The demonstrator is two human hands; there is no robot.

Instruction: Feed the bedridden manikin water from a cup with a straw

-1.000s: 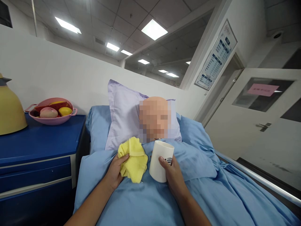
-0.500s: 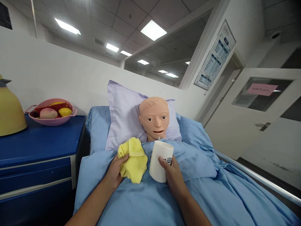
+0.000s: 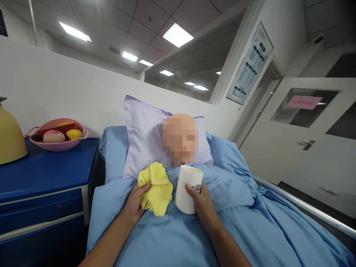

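A yellow towel [image 3: 156, 187] hangs bunched in my left hand [image 3: 135, 203], the thumb pressed on its front. My right hand [image 3: 203, 202] is wrapped round a white cup [image 3: 184, 193] with dark stripes on its side; the cup tilts slightly, and a straw tip shows above its rim. What the cup contains is hidden. Both hands are over the blue quilt [image 3: 172, 237], in front of a manikin [image 3: 180, 139] whose head rests on a lilac pillow [image 3: 143, 137]. The quilt covers the manikin up to the neck.
To the left stands a blue bedside cabinet [image 3: 55, 174] bearing a pink basket [image 3: 57, 146] of fruit and a yellow jug [image 3: 11, 137]. A metal bed rail [image 3: 306, 207] runs along the right side. Beyond it is a white door [image 3: 283, 141].
The whole view has shifted slightly, so things appear a little further left. Both hands keep their hold on the towel and the cup.
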